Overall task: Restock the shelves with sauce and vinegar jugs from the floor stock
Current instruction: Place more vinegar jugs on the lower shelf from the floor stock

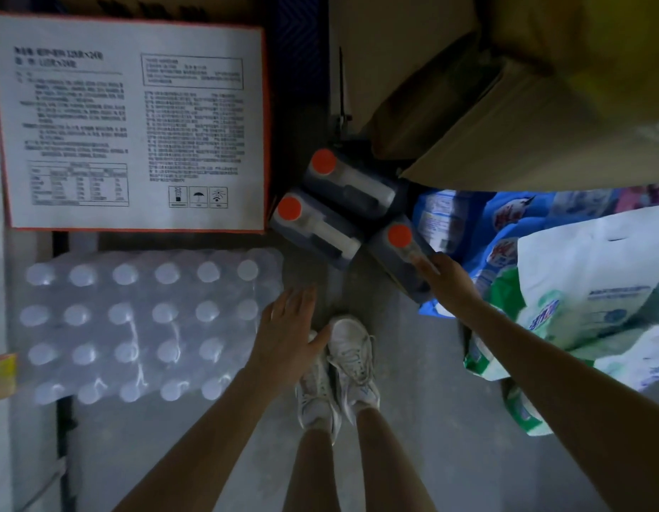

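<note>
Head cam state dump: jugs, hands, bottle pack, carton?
far jug: upright, capped
middle jug: upright, capped
near jug: upright, capped, touched at handle
right hand: on near jug's handle, grip unclear (blurred)
left hand: open, holding nothing
bottle pack: shrink-wrapped, caps on
printed carton: closed

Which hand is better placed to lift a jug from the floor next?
Right. The right hand touches the nearest jug at its handle; the left hand hovers open over the shoes, holding nothing.
</note>
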